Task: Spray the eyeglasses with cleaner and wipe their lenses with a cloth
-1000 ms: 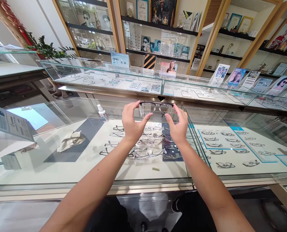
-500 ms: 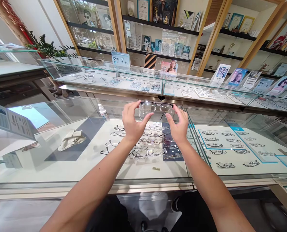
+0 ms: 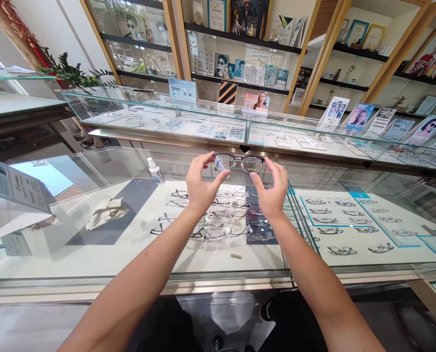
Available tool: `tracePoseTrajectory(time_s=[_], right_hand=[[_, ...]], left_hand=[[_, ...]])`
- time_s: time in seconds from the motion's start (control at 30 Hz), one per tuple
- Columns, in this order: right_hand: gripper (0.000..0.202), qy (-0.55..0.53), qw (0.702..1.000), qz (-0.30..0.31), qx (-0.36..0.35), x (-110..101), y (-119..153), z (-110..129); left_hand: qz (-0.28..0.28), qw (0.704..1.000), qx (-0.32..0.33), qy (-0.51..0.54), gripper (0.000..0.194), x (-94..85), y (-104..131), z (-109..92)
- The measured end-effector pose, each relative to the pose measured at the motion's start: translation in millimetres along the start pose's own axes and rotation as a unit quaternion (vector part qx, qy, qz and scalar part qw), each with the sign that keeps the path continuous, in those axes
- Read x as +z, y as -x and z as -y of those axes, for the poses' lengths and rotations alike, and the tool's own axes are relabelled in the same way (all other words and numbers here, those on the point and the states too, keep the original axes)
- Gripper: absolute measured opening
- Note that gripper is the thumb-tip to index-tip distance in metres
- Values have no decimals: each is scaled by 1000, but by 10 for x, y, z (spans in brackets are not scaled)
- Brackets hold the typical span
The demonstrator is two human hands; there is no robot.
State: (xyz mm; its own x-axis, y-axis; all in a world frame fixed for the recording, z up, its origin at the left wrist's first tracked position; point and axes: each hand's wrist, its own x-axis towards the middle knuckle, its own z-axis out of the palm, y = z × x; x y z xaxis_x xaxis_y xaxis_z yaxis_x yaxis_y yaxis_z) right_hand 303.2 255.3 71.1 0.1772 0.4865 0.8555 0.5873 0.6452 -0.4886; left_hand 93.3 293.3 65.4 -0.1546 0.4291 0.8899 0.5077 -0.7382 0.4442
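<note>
A pair of eyeglasses (image 3: 239,159) with a dark upper rim and clear lenses is held up above the glass display counter (image 3: 159,266). My left hand (image 3: 202,182) is closed on its left end, fingers at the top corner and thumb near the lower edge of the lens. At the other end, my right hand (image 3: 272,188) grips the frame the same way. Gold lettering shows on the right lens. Below the hands lie rows of eyeglass frames (image 3: 228,214). A small gold-coloured piece (image 3: 236,256) lies nearer to me.
A white spray bottle (image 3: 155,171) stands left of my hands, and a crumpled cloth (image 3: 107,213) lies farther left. A folded sign (image 3: 14,193) is at the left edge. Across from me stands another glass showcase (image 3: 159,122), with wall shelves (image 3: 240,80) behind it.
The eyeglasses have turned, so both lenses now face me more squarely and the lettering shows. My right hand has shifted slightly to the right.
</note>
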Motion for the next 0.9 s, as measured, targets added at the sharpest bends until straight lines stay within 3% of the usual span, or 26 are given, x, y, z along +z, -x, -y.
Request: tracePoseTrajectory(time_s=[0.27,0.5,0.9], right_hand=[[49,-14,1000,11,-1,40,17,-44],[53,-51,996,38,60,81,43,-106],[45,-74,994,23,75,44,55,21]], left_hand=[[-40,997,43,-56,62,-25,5,-62],[-51,992,77,-83,63,-36,7,-63],[-20,999,-16,-35,62,-11,20,-101]])
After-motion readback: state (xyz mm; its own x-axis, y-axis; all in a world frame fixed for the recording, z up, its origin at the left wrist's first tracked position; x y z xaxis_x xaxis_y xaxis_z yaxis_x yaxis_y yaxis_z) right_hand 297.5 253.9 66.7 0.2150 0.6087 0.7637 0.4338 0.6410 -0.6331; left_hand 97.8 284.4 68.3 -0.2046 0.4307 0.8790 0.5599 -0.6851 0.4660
